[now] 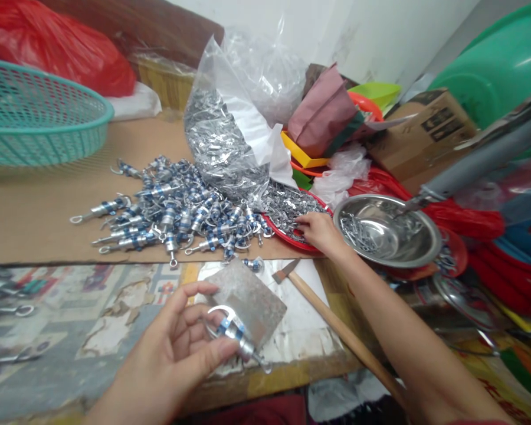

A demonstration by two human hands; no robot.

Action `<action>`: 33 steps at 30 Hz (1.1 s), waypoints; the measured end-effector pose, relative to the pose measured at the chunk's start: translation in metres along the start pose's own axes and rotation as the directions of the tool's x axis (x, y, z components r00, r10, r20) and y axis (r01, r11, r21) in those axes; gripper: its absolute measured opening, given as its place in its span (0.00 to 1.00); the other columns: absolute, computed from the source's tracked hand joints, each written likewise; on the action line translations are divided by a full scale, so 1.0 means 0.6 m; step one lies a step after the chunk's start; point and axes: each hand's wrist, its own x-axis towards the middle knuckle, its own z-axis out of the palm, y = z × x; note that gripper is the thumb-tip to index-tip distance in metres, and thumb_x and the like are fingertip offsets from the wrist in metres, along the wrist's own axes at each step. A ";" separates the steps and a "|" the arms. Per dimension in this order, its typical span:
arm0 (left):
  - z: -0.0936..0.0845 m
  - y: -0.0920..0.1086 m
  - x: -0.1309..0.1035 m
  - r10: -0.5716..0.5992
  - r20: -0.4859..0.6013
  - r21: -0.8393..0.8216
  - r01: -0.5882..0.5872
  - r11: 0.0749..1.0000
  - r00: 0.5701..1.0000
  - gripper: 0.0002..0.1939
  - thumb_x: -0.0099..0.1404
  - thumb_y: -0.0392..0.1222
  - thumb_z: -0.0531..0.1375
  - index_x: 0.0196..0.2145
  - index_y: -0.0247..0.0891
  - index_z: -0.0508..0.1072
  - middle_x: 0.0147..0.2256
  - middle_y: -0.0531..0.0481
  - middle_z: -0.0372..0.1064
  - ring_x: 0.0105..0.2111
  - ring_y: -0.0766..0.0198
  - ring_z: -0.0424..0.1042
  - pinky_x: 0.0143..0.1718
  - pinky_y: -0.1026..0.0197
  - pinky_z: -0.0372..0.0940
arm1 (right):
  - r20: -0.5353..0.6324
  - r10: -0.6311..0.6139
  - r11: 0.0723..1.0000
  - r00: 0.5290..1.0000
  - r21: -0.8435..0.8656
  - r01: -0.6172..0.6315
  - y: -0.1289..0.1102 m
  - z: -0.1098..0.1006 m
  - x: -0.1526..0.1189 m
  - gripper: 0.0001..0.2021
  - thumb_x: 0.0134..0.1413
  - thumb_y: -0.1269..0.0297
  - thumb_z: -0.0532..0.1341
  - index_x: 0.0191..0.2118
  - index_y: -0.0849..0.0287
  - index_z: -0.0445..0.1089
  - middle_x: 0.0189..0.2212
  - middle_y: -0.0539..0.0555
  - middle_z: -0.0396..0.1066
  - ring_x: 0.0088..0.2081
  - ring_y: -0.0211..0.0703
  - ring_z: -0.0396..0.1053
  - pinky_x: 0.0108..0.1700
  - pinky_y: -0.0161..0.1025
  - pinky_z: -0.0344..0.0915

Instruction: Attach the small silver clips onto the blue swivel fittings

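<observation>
My left hand (183, 336) holds a silver metal fitting with blue bands and a hook (233, 330) between thumb and fingers, above a flat metal plate (259, 301). My right hand (321, 231) reaches into a red tray (287, 237) of small metal pieces (287, 203); its fingertips are among the pieces, and what they pinch is too small to make out. To the left of the tray lies a heap of similar blue-banded fittings (170, 218) on cardboard. A hammer (331, 316) with a wooden handle rests under my right forearm.
Behind the heap stands a clear bag of metal pieces (221, 147). A steel bowl (429, 239) with small parts sits right of the tray, under a grey tool arm (482, 162). A turquoise basket (44, 118) is at the left, a cardboard box (425, 139) at the back right.
</observation>
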 end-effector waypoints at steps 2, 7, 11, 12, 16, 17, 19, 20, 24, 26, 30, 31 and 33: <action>-0.010 -0.006 0.011 0.022 0.002 -0.034 -0.022 0.999 1.000 0.28 0.46 0.38 0.70 0.41 0.44 0.59 0.27 0.58 0.72 0.28 0.64 0.76 0.32 0.64 0.70 | -0.041 0.015 0.999 0.999 0.046 -0.013 0.010 -0.007 -0.002 0.05 0.55 0.68 0.59 0.36 0.61 0.72 0.38 0.55 0.73 0.43 0.45 0.70 0.49 0.47 0.63; -0.025 -0.014 0.020 0.028 0.051 -0.068 -0.025 0.997 0.998 0.26 0.46 0.35 0.70 0.38 0.43 0.60 0.28 0.58 0.73 0.28 0.67 0.75 0.30 0.66 0.69 | -0.122 0.055 0.967 0.991 0.255 -0.023 -0.020 -0.033 -0.037 0.10 0.56 0.66 0.55 0.35 0.65 0.73 0.32 0.58 0.75 0.35 0.47 0.72 0.40 0.43 0.66; -0.025 -0.007 0.022 -0.030 0.089 -0.051 0.034 0.998 0.996 0.27 0.44 0.34 0.71 0.36 0.43 0.60 0.28 0.59 0.73 0.27 0.66 0.75 0.31 0.63 0.70 | 0.059 -0.123 0.871 0.991 0.485 0.080 -0.113 -0.057 -0.110 0.11 0.56 0.62 0.57 0.31 0.62 0.72 0.22 0.50 0.72 0.24 0.36 0.70 0.28 0.32 0.67; -0.024 -0.005 0.022 -0.035 0.086 -0.038 0.038 0.999 0.996 0.27 0.43 0.35 0.72 0.35 0.43 0.60 0.27 0.59 0.73 0.28 0.65 0.75 0.31 0.63 0.70 | 0.139 -0.251 0.801 0.958 0.585 0.125 -0.136 -0.060 -0.130 0.09 0.55 0.64 0.58 0.30 0.62 0.72 0.22 0.49 0.72 0.24 0.36 0.69 0.27 0.31 0.67; -0.021 0.001 0.022 -0.023 0.058 0.000 0.023 1.000 0.998 0.25 0.42 0.34 0.71 0.32 0.42 0.60 0.26 0.60 0.73 0.28 0.67 0.74 0.31 0.65 0.69 | -0.051 -0.548 0.658 0.835 0.590 0.468 -0.196 -0.049 -0.188 0.08 0.55 0.76 0.56 0.32 0.63 0.73 0.30 0.55 0.74 0.32 0.38 0.71 0.35 0.33 0.68; -0.020 0.002 0.022 -0.020 0.057 0.001 0.020 1.000 0.998 0.25 0.43 0.34 0.71 0.32 0.42 0.60 0.25 0.60 0.73 0.28 0.68 0.74 0.31 0.65 0.69 | -0.136 -0.589 0.640 0.797 0.524 0.562 -0.201 -0.043 -0.195 0.09 0.55 0.77 0.55 0.34 0.64 0.72 0.31 0.57 0.74 0.34 0.39 0.71 0.36 0.33 0.68; -0.019 0.004 0.020 -0.017 0.059 -0.010 0.017 1.000 0.998 0.24 0.42 0.34 0.71 0.31 0.41 0.60 0.24 0.60 0.73 0.27 0.68 0.73 0.30 0.66 0.69 | -0.265 -0.656 0.607 0.707 0.371 0.703 -0.205 -0.033 -0.203 0.10 0.55 0.79 0.53 0.35 0.67 0.71 0.31 0.60 0.75 0.34 0.41 0.72 0.36 0.35 0.69; -0.018 0.005 0.020 -0.016 0.057 -0.013 0.016 1.000 0.998 0.24 0.42 0.34 0.71 0.31 0.41 0.60 0.24 0.60 0.73 0.26 0.69 0.73 0.30 0.66 0.69 | -0.295 -0.688 0.592 0.663 0.300 0.748 -0.205 -0.030 -0.204 0.10 0.57 0.78 0.52 0.34 0.67 0.71 0.31 0.60 0.75 0.34 0.42 0.72 0.36 0.35 0.70; -0.017 0.008 0.019 -0.008 0.057 -0.007 0.009 1.000 0.998 0.24 0.41 0.32 0.71 0.30 0.40 0.60 0.23 0.60 0.72 0.24 0.71 0.71 0.27 0.70 0.66 | -0.313 -0.773 0.561 0.552 0.070 0.825 -0.207 -0.030 -0.211 0.17 0.62 0.73 0.46 0.28 0.64 0.69 0.30 0.59 0.76 0.33 0.43 0.74 0.37 0.36 0.71; -0.017 0.009 0.020 0.003 0.051 0.002 -0.003 1.000 0.999 0.23 0.42 0.32 0.70 0.30 0.40 0.60 0.24 0.60 0.72 0.25 0.72 0.71 0.27 0.71 0.66 | -0.275 -0.796 0.571 0.539 -0.051 0.819 -0.211 -0.032 -0.219 0.18 0.62 0.74 0.44 0.28 0.63 0.68 0.30 0.60 0.77 0.32 0.45 0.75 0.35 0.38 0.72; -0.018 0.008 0.020 0.005 0.055 0.019 -0.006 1.000 0.998 0.23 0.44 0.33 0.70 0.31 0.40 0.60 0.24 0.60 0.73 0.26 0.72 0.71 0.30 0.70 0.66 | -0.165 -0.859 0.512 0.485 -0.291 0.808 -0.222 -0.032 -0.240 0.14 0.59 0.75 0.45 0.33 0.64 0.67 0.35 0.64 0.77 0.36 0.51 0.76 0.34 0.41 0.73; -0.019 0.007 0.020 -0.003 0.060 0.017 0.002 1.000 0.998 0.23 0.44 0.33 0.70 0.31 0.40 0.60 0.24 0.60 0.73 0.26 0.72 0.72 0.30 0.69 0.66 | -0.148 -0.870 0.492 0.471 -0.327 0.807 -0.224 -0.032 -0.245 0.14 0.59 0.75 0.45 0.34 0.64 0.67 0.36 0.65 0.76 0.37 0.52 0.76 0.35 0.42 0.73; -0.021 0.005 0.019 -0.010 0.069 0.015 0.009 1.000 0.998 0.23 0.44 0.33 0.70 0.32 0.41 0.60 0.25 0.60 0.73 0.27 0.71 0.72 0.31 0.69 0.67 | -0.130 -0.867 0.495 0.481 -0.336 0.801 -0.224 -0.033 -0.252 0.13 0.59 0.75 0.45 0.35 0.64 0.67 0.38 0.66 0.76 0.39 0.52 0.75 0.37 0.42 0.73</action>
